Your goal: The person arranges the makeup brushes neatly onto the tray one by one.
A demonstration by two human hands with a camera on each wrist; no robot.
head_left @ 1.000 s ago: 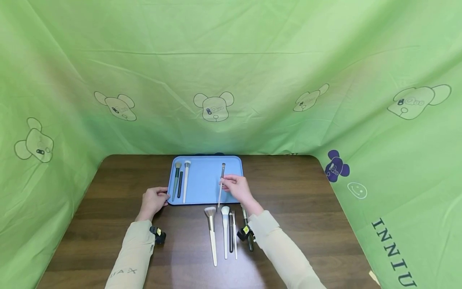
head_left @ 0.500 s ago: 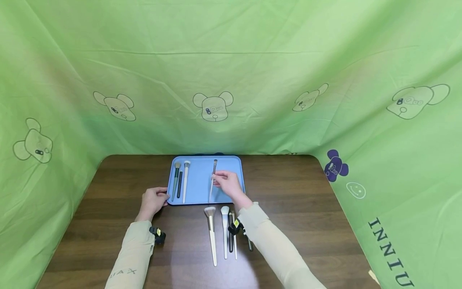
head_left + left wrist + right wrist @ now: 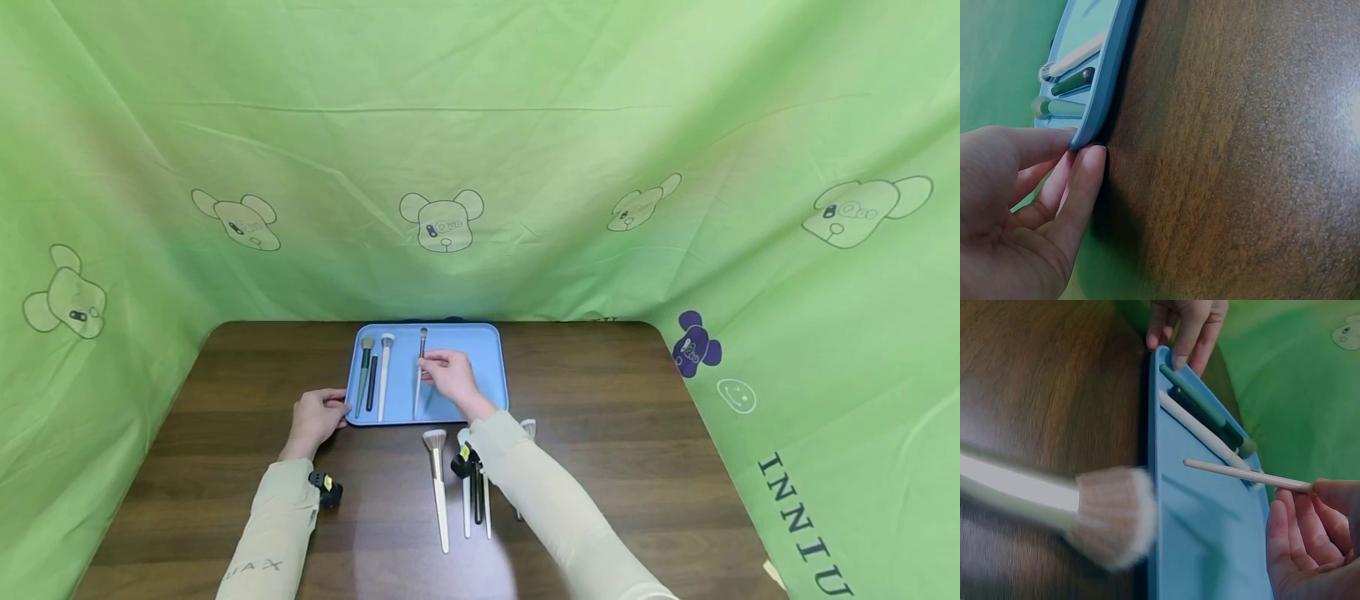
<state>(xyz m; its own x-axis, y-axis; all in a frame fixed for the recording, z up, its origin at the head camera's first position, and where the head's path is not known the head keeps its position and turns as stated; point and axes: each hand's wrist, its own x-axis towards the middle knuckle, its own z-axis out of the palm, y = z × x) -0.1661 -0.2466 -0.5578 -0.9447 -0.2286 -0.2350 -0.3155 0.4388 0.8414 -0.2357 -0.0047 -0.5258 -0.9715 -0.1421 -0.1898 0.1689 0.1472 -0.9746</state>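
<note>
Dark brown wood-grain table [image 3: 600, 375] | on it: blue rectangular rimmed tray [image 3: 472, 343] | before tray's near edge: silver-and-white wide-headed brush [image 3: 438, 492], white-handled brush [image 3: 467, 508], slender black-handled brush [image 3: 478, 500], thin pale-handled brush [image 3: 487, 510] | off tray's near-right corner: partly hidden brush [image 3: 528, 427]

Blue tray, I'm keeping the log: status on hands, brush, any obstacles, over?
Left hand pinching blue tray at near-left corner. Right hand holding slim brush above it. White brush lying alongside, apparently not blocking.

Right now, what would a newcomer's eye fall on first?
Probably the green cloth, printed with cartoon heads, behind and beside the table. Next, the blue tray at the table's far edge. The left hand grips its near left corner; the right hand pinches a thin brush over the tray.
</note>
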